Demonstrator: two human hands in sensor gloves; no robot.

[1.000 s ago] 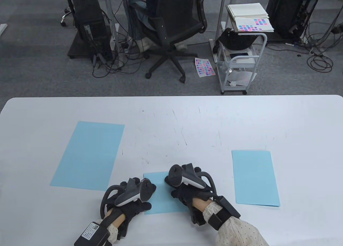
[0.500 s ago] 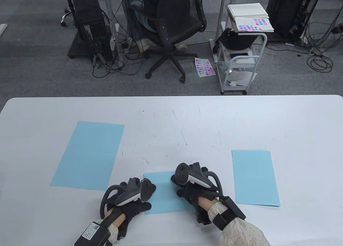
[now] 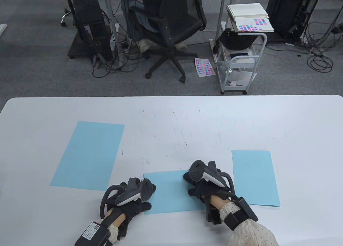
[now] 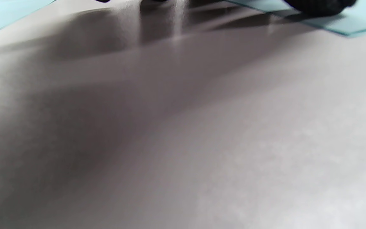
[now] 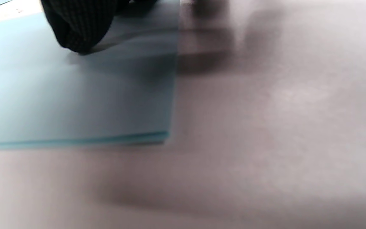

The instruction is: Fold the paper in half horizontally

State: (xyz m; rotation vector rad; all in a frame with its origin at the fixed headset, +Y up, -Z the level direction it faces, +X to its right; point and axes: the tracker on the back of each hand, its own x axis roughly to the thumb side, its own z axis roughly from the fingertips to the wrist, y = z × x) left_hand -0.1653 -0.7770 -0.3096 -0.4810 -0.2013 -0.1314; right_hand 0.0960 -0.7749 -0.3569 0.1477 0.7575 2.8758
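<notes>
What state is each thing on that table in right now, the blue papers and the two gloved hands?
Middle blue paper: folded double, lying flat, both hands on it.
Left blue sheet: flat on the table, untouched.
Right blue sheet: flat, untouched; whether it is folded cannot be told.
Left hand: rests on the middle paper's left edge.
Right hand: presses the middle paper's right part with a fingertip.

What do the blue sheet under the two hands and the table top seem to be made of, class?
Blue sheet: thin matte paper, probably; the right wrist view shows stacked thin edges lying flat, so it looks folded over.
Table: smooth white hard surface, perhaps laminate or plastic; fine dark scratches mark it and it has a faint sheen.
</notes>
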